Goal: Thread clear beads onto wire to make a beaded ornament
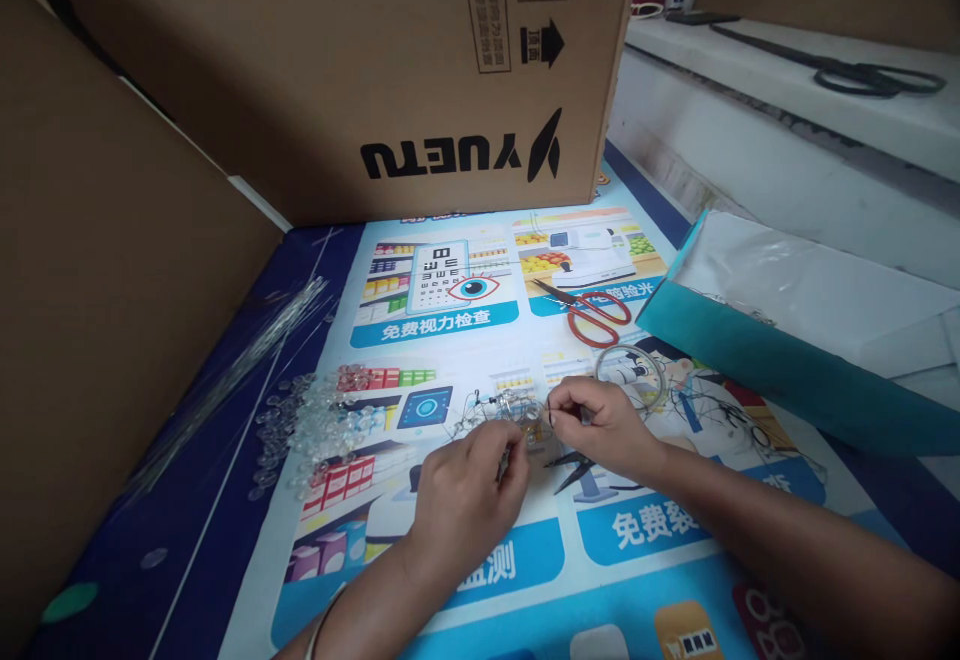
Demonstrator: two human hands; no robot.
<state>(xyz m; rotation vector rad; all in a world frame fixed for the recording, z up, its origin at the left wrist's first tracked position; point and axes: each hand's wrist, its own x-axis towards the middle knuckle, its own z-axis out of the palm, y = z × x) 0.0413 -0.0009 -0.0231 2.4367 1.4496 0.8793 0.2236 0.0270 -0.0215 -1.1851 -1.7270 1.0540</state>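
My left hand [472,485] is closed in a pinch on a small piece of beaded wire [531,418], most of it hidden by the fingers. My right hand [604,425] faces it just to the right, thumb and forefinger pinching a thin dark wire [550,408]. The fingertips of both hands nearly meet. Just beyond them lies a tangle of clear beads and wire [504,404]. Pliers [571,470] with dark jaws lie partly beneath my right hand. A heap of clear round beads [319,430] is spread to the left.
Red-handled scissors [596,316] and a coil of wire [661,380] lie beyond my right hand. Loose wire pieces [739,420] are strewn near the teal box [757,355]. Straight wires [255,350] lie left. Cardboard [337,70] walls the back; black scissors [862,75] rest on a ledge.
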